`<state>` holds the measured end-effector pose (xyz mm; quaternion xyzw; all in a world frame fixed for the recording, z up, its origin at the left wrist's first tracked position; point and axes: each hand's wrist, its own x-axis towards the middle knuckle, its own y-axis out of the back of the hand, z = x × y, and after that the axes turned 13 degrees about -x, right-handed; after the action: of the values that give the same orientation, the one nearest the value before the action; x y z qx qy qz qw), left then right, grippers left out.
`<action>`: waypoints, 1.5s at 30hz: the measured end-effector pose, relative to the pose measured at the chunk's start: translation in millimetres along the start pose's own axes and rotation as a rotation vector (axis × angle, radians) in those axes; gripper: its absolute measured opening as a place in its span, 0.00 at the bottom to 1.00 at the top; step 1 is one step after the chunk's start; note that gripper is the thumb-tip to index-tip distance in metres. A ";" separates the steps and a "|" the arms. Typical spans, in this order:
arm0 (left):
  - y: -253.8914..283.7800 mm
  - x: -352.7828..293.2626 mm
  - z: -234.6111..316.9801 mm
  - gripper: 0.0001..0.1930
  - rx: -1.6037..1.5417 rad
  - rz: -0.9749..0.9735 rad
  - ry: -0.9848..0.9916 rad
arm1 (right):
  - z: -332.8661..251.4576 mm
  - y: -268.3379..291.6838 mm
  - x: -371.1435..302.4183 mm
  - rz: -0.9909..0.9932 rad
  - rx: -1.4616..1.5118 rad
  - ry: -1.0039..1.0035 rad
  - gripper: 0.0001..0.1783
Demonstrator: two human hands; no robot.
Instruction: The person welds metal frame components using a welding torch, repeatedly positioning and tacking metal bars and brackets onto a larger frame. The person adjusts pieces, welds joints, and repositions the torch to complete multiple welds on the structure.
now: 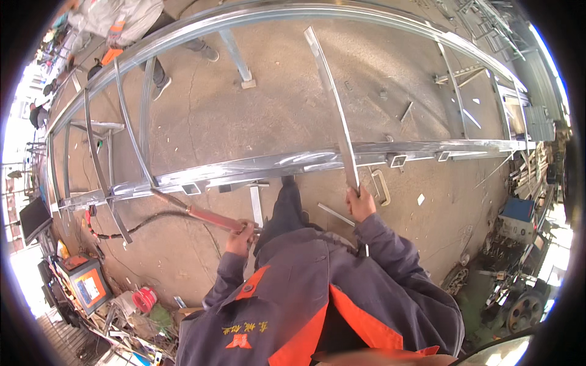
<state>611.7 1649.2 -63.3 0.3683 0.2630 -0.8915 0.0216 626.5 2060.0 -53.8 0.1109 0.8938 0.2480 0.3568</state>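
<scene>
Brown floor [256,116] below, left hand [240,239] around red handle [213,218], right hand [361,205] around near end of metal bar [333,104]

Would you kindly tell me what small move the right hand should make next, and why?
I would perhaps ease the bar forward with the right hand: it crosses the near rail, but its far end appears just short of the far rail. The left hand is occupied with the tool.
</scene>
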 end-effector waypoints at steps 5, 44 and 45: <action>-11.2 48.2 16.5 0.07 0.124 -0.012 0.037 | -49.0 14.9 89.6 0.108 -0.223 0.090 0.23; -61.5 48.7 -14.6 0.07 0.111 0.175 0.095 | -270.5 -76.9 326.4 -0.039 -0.542 0.461 0.31; -60.1 49.6 -16.0 0.07 0.116 0.173 0.092 | -270.2 -78.3 326.9 -0.041 -0.546 0.464 0.32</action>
<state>572.0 1716.4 -78.7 0.4306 0.1787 -0.8822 0.0652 202.0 2017.6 -117.0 -0.0657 0.8539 0.4888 0.1660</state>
